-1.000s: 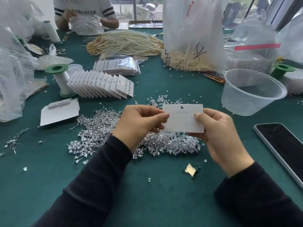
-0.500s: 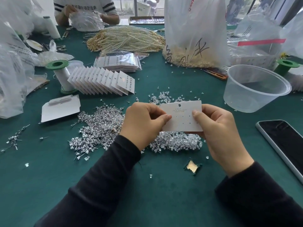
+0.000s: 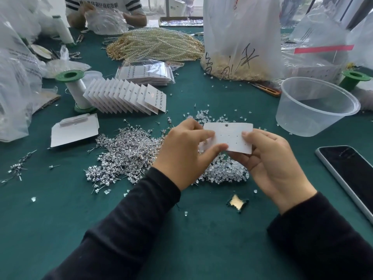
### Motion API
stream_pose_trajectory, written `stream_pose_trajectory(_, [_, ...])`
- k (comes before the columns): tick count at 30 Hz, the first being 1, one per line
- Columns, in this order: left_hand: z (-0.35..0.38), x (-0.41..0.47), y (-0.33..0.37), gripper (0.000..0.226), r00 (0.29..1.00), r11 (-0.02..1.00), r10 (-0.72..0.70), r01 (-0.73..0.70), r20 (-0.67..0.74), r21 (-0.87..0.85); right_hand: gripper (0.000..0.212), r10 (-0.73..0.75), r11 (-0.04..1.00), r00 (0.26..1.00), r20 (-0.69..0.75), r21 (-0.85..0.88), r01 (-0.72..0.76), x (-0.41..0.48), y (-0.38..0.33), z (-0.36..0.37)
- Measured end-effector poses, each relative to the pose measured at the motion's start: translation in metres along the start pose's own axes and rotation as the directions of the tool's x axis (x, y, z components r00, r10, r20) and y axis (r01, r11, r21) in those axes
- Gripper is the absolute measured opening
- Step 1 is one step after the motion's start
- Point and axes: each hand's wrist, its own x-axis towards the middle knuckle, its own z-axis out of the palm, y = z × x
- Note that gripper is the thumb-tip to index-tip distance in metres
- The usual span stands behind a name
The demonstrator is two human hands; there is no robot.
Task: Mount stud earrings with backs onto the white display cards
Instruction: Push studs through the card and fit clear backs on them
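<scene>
Held at both ends
My left grip (image 3: pixel 181 152) and right grip (image 3: pixel 272 160) pinch the small white paper card (image 3: pixel 232 134), long side across; shiny silver stud pile (image 3: pixel 125 154) sits nearer left.

- The left hand (image 3: pixel 184 156) is pinching the left end of the white card (image 3: pixel 232 136), thumb and forefinger closing on it
- The right hand (image 3: pixel 272 164) is gripping the card's right end, thumb on top, fingers curling beneath
- Both forearms, in dark sleeves (image 3: pixel 131 229), are reaching in from the near edge, converging at mid-scene
</scene>
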Motion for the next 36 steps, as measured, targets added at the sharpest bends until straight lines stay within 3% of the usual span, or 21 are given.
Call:
stream_pose_trajectory(3, [-0.002, 0.001, -0.004, 0.056, 0.997, 0.999, 0.032, -0.033, 0.077, 0.012, 0.019, 0.048, 0.995, 0.999, 0.001, 0.083, -0.048, 0.001, -0.003, -0.002])
stream_pose_trajectory(8, [0.000, 0.001, -0.008, 0.026, 0.991, 0.988, 0.109, -0.100, -0.076, 0.122, 0.016, 0.061, 0.994, 0.995, 0.073, 0.087, -0.067, 0.001, -0.003, -0.002])
stream_pose_trajectory(10, [0.002, 0.001, -0.008, 0.020, 0.986, 0.996, 0.085, -0.079, -0.146, 0.051, 0.027, 0.053, 0.994, 0.990, 0.128, 0.091, -0.065, 0.001, -0.004, -0.001])
stream_pose_trajectory(12, [0.004, 0.002, -0.007, 0.015, 0.982, 0.988, -0.074, 0.048, -0.171, -0.150, 0.034, -0.074, 0.997, 0.989, 0.125, 0.003, 0.074, -0.001, -0.002, -0.001])
stream_pose_trajectory(13, [0.006, 0.002, -0.006, 0.014, 0.972, 0.946, -0.198, 0.155, -0.128, -0.286, 0.026, -0.218, 0.961, 0.968, 0.125, -0.146, 0.236, -0.003, 0.001, 0.000])
stream_pose_trajectory(14, [0.007, 0.002, -0.004, 0.015, 0.948, 0.864, -0.316, 0.268, -0.045, -0.427, 0.015, -0.391, 0.838, 0.907, 0.157, -0.348, 0.421, -0.004, 0.003, 0.001])
stream_pose_trajectory(15, [0.008, 0.002, -0.002, 0.017, 0.913, 0.752, -0.404, 0.362, 0.048, -0.551, 0.008, -0.530, 0.635, 0.815, 0.233, -0.528, 0.564, -0.006, 0.007, 0.003])
stream_pose_trajectory(17, [0.009, 0.001, 0.002, 0.023, 0.862, 0.577, -0.480, 0.450, 0.164, -0.682, 0.011, -0.634, 0.286, 0.672, 0.382, -0.691, 0.663, -0.006, 0.017, 0.007])
stream_pose_trajectory(18, [0.009, 0.000, 0.004, 0.024, 0.855, 0.543, -0.486, 0.459, 0.182, -0.703, 0.010, -0.645, 0.207, 0.647, 0.406, -0.722, 0.660, -0.005, 0.021, 0.009])
stream_pose_trajectory(26, [0.008, -0.002, 0.006, 0.020, 0.831, 0.426, -0.481, 0.501, 0.280, -0.753, 0.005, -0.711, 0.108, 0.589, 0.386, -0.766, 0.633, -0.002, 0.025, 0.015])
stream_pose_trajectory(29, [0.006, 0.000, 0.003, 0.019, 0.803, 0.353, -0.482, 0.543, 0.349, -0.762, 0.003, -0.686, 0.146, 0.605, 0.404, -0.739, 0.658, -0.001, 0.021, 0.013])
stream_pose_trajectory(31, [0.002, 0.003, -0.002, 0.016, 0.765, 0.326, -0.544, 0.571, 0.344, -0.754, 0.011, -0.678, 0.195, 0.650, 0.342, -0.770, 0.608, 0.005, 0.014, 0.005])
stream_pose_trajectory(34, [-0.006, 0.008, -0.013, 0.014, 0.700, 0.275, -0.627, 0.609, 0.342, -0.744, 0.021, -0.512, 0.179, 0.825, 0.238, -0.910, 0.374, 0.017, 0.007, -0.016])
stream_pose_trajectory(36, [-0.011, 0.010, -0.017, 0.012, 0.675, 0.233, -0.650, 0.614, 0.349, -0.754, 0.016, -0.347, 0.155, 0.906, 0.242, -0.938, 0.310, 0.021, 0.009, -0.024])
